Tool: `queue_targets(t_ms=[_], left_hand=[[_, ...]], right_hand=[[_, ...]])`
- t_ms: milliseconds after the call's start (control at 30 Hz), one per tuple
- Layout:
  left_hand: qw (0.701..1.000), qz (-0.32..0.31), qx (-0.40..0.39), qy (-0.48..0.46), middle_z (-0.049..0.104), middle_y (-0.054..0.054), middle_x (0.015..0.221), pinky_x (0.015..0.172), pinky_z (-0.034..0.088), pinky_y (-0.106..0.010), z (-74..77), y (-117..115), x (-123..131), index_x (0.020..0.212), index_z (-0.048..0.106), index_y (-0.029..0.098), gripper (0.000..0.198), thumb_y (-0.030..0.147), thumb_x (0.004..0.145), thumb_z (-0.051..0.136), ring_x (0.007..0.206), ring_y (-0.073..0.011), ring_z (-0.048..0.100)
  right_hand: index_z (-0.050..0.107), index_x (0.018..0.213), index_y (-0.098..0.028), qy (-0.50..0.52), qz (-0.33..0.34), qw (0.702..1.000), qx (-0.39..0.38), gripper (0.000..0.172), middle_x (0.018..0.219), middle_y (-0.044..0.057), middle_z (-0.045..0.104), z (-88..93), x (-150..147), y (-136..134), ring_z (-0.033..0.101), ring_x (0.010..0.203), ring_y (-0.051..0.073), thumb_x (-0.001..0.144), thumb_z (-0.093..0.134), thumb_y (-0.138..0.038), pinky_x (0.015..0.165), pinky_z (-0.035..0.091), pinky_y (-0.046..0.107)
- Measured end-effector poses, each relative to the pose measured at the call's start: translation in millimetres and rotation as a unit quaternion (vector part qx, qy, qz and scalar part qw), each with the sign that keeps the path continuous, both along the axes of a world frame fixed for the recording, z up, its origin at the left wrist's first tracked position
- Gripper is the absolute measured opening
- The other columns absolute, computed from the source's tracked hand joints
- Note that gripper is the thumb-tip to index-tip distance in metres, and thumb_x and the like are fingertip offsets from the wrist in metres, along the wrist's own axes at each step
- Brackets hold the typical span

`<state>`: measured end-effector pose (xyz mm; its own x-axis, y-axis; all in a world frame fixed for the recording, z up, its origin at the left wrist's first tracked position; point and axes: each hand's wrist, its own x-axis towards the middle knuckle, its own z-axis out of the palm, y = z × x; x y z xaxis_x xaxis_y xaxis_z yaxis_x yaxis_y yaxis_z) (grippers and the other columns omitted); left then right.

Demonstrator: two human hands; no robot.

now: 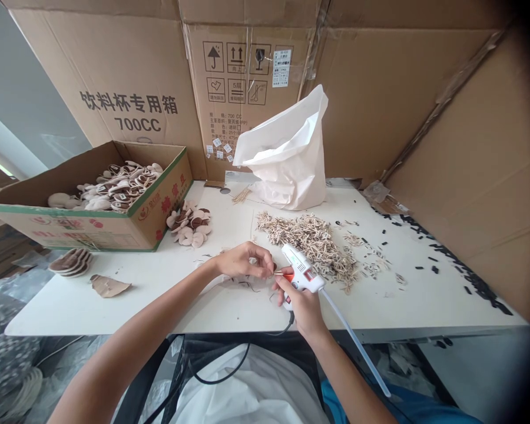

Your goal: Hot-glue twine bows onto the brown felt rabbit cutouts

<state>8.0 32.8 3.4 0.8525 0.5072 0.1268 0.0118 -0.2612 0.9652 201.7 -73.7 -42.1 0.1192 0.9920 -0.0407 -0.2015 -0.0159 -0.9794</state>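
My right hand (pixel 302 307) is wrapped round a white glue gun (pixel 301 268) with an orange front part. A long translucent glue stick (pixel 357 341) sticks out of its rear and slopes down past the table edge. The nozzle points left, right beside the fingertips of my left hand (pixel 247 260). Those fingers are pinched together; a small dark bit shows at their tips, too small to name. Just behind the gun spreads a heap of small beige looped pieces (pixel 311 235). To the left of my hands lies a little pile of pink and brown fabric pieces (pixel 191 225).
A cardboard box (pixel 159 206) full of similar fabric pieces stands at the left. Behind the heap is a white bag (pixel 291 176). Black bits (pixel 450 259) are strewn along the right. Cardboard walls (pixel 256 129) enclose the table (pixel 159 312); a black cable (pixel 221 381) hangs near my lap.
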Motion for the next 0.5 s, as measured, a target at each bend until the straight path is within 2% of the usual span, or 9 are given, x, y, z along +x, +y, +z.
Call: queue_targets(t_ms=[233, 367, 500], left_hand=[[0.998, -0.021, -0.051, -0.014, 0.074, -0.010, 0.090, 0.077, 0.054, -0.028, -3.2, 0.0, 0.7, 0.097, 0.077, 0.011, 0.023, 0.031, 0.086, 0.080, 0.080, -0.0164, 0.067], [0.995, -0.028, -0.088, -0.043, 0.073, -0.010, 0.088, 0.078, 0.054, -0.030, -1.2, -0.6, -1.7, 0.095, 0.076, 0.010, 0.021, 0.028, 0.086, 0.080, 0.080, -0.0172, 0.068], [0.987, 0.028, -0.128, -0.095, 0.071, -0.006, 0.080, 0.074, 0.051, -0.027, 3.0, 1.2, -6.7, 0.093, 0.073, 0.012, 0.018, 0.028, 0.088, 0.078, 0.074, -0.0151, 0.066]], right_hand=[[0.067, 0.094, -0.019, -0.001, -0.010, 1.000, -0.015, 0.027, 0.067, 0.000, 0.070, -0.3, -1.1, 0.5, 0.055, 0.045, 0.012, 0.081, 0.082, -0.037, 0.045, 0.044, 0.024], [0.065, 0.093, -0.020, 0.018, -0.040, 0.999, -0.015, 0.028, 0.066, -0.001, 0.070, -1.6, -0.5, 3.7, 0.055, 0.043, 0.012, 0.079, 0.083, -0.036, 0.043, 0.042, 0.024], [0.065, 0.092, -0.020, 0.033, -0.046, 0.998, -0.008, 0.030, 0.066, -0.001, 0.069, -1.2, 0.5, 5.1, 0.055, 0.043, 0.012, 0.077, 0.084, -0.038, 0.043, 0.043, 0.024]])
